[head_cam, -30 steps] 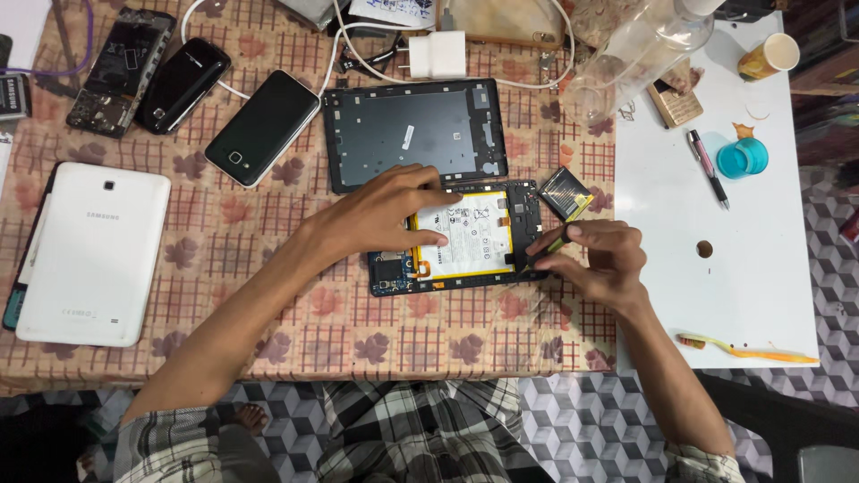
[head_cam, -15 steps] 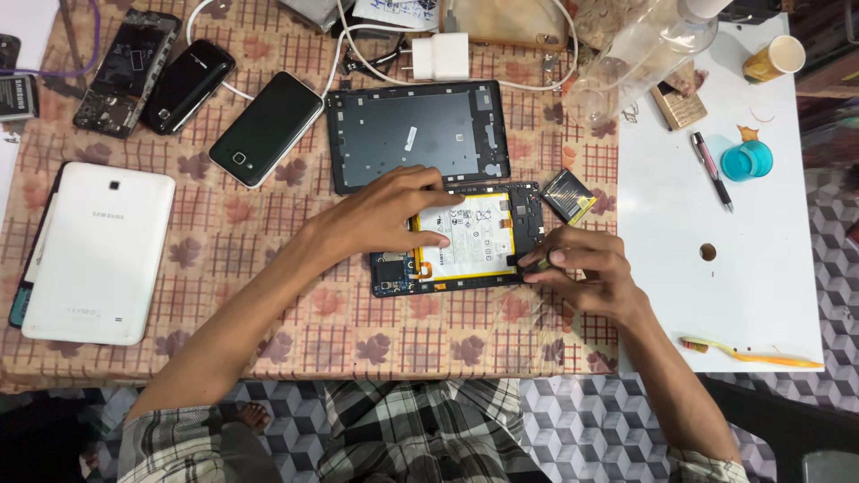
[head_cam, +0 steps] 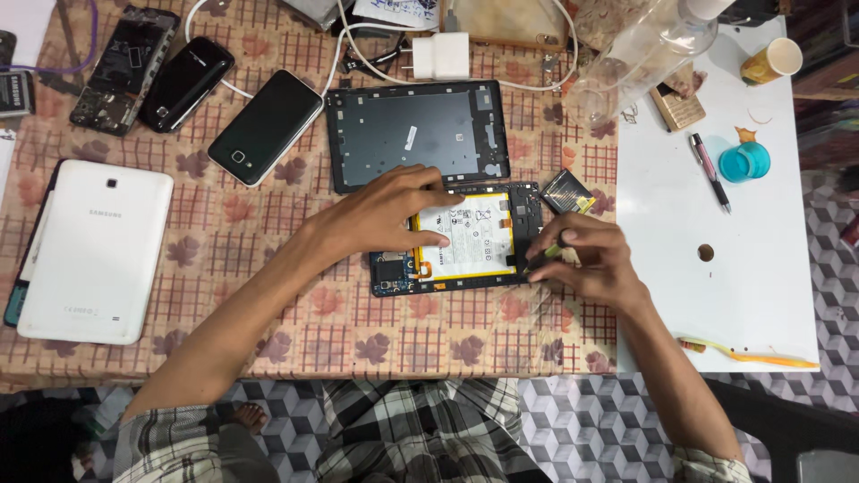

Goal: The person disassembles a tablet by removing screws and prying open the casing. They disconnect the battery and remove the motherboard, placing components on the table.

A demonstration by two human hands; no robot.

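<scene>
An opened tablet (head_cam: 456, 240) lies on the patterned tablecloth, its white battery and circuit boards exposed. My left hand (head_cam: 386, 213) rests flat on its upper left part, fingers pressing the battery and frame. My right hand (head_cam: 586, 255) is at the tablet's right edge, pinching a thin yellow-green tool (head_cam: 542, 257) whose tip touches the edge. The tablet's dark back cover (head_cam: 416, 132) lies just beyond, inside facing up.
A white tablet (head_cam: 94, 250) lies at the left. Three phones (head_cam: 265, 127) and a white charger (head_cam: 440, 55) sit along the far edge. A white board (head_cam: 761, 268) at the right holds a pen (head_cam: 710, 170), teal cap, paper cup and yellow-orange toothbrush (head_cam: 750, 355).
My right hand has shifted slightly left and down along the tablet's right edge with the tool. My left hand stays pressed on the tablet.
</scene>
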